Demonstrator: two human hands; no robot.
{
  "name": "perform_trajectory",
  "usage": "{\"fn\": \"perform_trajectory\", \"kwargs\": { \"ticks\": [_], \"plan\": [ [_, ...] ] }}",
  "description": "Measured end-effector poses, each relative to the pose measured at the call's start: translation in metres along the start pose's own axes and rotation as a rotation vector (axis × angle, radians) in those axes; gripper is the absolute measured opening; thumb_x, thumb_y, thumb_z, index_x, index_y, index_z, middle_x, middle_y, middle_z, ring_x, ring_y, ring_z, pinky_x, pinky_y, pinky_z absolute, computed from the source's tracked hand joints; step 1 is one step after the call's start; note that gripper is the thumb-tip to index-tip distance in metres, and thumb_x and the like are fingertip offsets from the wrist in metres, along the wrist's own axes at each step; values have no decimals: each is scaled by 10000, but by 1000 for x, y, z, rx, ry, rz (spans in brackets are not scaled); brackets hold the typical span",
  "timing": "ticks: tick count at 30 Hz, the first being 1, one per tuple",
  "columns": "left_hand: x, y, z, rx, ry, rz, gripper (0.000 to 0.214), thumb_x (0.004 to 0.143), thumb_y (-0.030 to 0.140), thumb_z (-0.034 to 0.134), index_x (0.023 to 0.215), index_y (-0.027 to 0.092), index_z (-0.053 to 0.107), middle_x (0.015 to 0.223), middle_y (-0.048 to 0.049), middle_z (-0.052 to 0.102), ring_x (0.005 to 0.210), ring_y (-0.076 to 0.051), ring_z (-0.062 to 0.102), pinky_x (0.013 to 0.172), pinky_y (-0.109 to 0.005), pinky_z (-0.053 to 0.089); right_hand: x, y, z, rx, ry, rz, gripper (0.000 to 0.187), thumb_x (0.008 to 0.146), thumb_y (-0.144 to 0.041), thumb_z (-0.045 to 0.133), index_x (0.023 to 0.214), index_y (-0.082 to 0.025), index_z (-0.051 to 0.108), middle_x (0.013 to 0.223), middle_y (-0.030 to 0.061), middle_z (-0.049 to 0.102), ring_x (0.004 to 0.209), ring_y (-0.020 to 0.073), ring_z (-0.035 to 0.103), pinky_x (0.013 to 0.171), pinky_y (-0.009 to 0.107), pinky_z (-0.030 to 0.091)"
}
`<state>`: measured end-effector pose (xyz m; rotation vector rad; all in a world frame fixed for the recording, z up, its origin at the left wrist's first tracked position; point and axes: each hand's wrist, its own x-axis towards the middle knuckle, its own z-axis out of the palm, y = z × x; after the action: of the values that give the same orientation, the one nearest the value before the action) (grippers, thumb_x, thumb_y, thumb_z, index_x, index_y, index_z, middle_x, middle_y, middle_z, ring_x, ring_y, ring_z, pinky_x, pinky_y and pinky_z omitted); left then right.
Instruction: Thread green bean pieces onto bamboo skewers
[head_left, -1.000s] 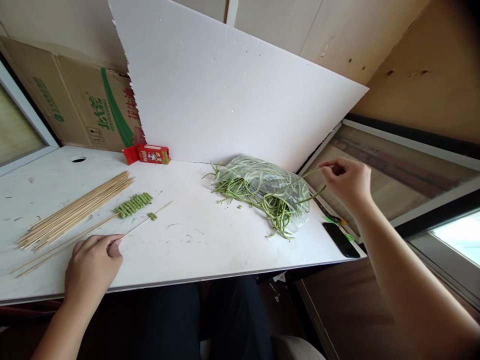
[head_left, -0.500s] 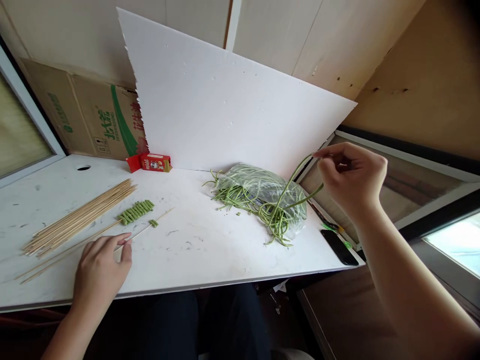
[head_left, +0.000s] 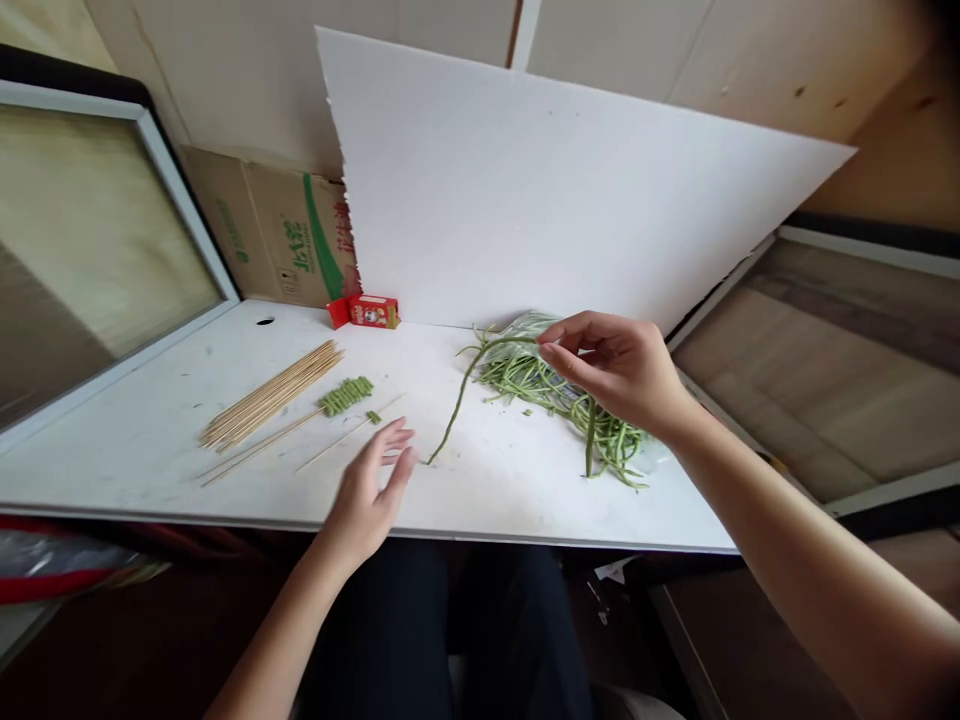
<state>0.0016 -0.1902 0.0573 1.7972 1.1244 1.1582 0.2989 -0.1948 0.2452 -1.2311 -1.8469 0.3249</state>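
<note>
My right hand point(head_left: 611, 370) pinches a long green bean point(head_left: 459, 400) above the table; one end hangs down to the left and another length hangs below the hand. Near that bean's left tip, my left hand point(head_left: 377, 475) is empty with its fingers apart. Just beyond the left hand lies a thin skewer point(head_left: 337, 443) with one short bean piece point(head_left: 373, 417) on it. Further left, a skewer packed with cut bean pieces point(head_left: 345, 396) rests on the table. Behind my right hand, a heap of long beans point(head_left: 525, 375) spills from a clear plastic bag point(head_left: 529, 325).
A bundle of bare wooden skewers point(head_left: 274, 395) lies on the left of the white table point(head_left: 465, 505). At the back stand a small red box point(head_left: 375, 311), a cardboard box point(head_left: 281, 235) and a large white board point(head_left: 555, 190). Framed glass panels flank both sides.
My right hand has drawn the long bean out of the heap and carried it left. My left hand has let go of the skewer and moved right, opening. The view has shifted left.
</note>
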Motion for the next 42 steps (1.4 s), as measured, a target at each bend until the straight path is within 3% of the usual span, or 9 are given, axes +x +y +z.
{"fn": "perform_trajectory", "kwargs": {
  "ticks": [2, 5, 9, 13, 18, 32, 36, 40, 42],
  "plan": [
    [7, -17, 14, -136, -182, -136, 578, 1060, 562, 480, 1535, 232, 467, 1490, -164, 615, 1356, -274, 619, 1119, -454, 522, 2, 22, 13, 9, -12, 29, 288, 924, -452, 778, 1002, -175, 781, 706, 22, 653, 574, 105, 518, 484, 257, 413],
    [23, -39, 34, -254, -280, -233, 741, 1006, 598, 585, 1603, 224, 357, 1580, -210, 519, 1420, -298, 563, 1144, -478, 495, 4, 60, 26, -1, -17, 70, 358, 918, -504, 766, 1027, -163, 787, 751, 50, 703, 611, 131, 598, 517, 264, 469],
    [51, -52, 56, -434, -293, -409, 1028, 863, 508, 826, 1634, 179, 231, 1362, -241, 680, 1125, -275, 723, 955, -461, 586, 1, 100, 33, -19, 22, 126, 389, 896, -546, 772, 1031, -182, 802, 796, 77, 756, 699, 188, 695, 564, 278, 535],
    [69, -62, 76, -300, -280, -385, 847, 700, 322, 967, 1416, 157, 545, 1093, -138, 773, 880, -197, 724, 775, -344, 598, -8, 123, 41, -11, 30, 194, 401, 893, -569, 761, 1012, -189, 808, 846, 96, 784, 720, 214, 725, 557, 288, 553],
    [75, -71, 85, -195, -280, -328, 451, 674, 219, 957, 1059, 140, 737, 972, -95, 769, 824, -163, 710, 765, -300, 595, -17, 137, 51, 1, 16, 243, 416, 883, -566, 767, 1016, -175, 808, 800, 94, 777, 695, 218, 728, 547, 288, 558],
    [83, -72, 82, -106, -346, -329, 432, 703, 219, 918, 1089, 167, 731, 905, -50, 753, 794, -165, 709, 688, -265, 563, -23, 140, 58, 69, -5, 327, 470, 890, -577, 756, 1105, -164, 818, 854, 115, 808, 759, 256, 782, 543, 292, 609],
    [89, -67, 81, 77, -313, -153, 411, 789, 251, 866, 1161, 184, 704, 951, -42, 722, 785, -163, 679, 753, -303, 569, -25, 144, 63, 120, -21, 337, 490, 884, -591, 760, 1110, -160, 812, 837, 110, 805, 705, 225, 764, 531, 277, 600],
    [98, -30, 83, 358, -148, 306, 405, 919, 199, 722, 1315, 219, 639, 1201, -101, 662, 1063, -238, 656, 935, -385, 550, -26, 145, 70, 207, -51, 345, 521, 877, -600, 764, 1122, -141, 795, 836, 119, 805, 674, 208, 755, 525, 274, 594],
    [99, -6, 91, 395, -162, 576, 302, 998, 179, 591, 1285, 242, 662, 1162, -99, 655, 1113, -251, 627, 990, -412, 525, -25, 144, 73, 252, -57, 352, 533, 859, -610, 777, 1110, -141, 789, 827, 116, 806, 654, 206, 750, 534, 286, 601]
  ]
}}
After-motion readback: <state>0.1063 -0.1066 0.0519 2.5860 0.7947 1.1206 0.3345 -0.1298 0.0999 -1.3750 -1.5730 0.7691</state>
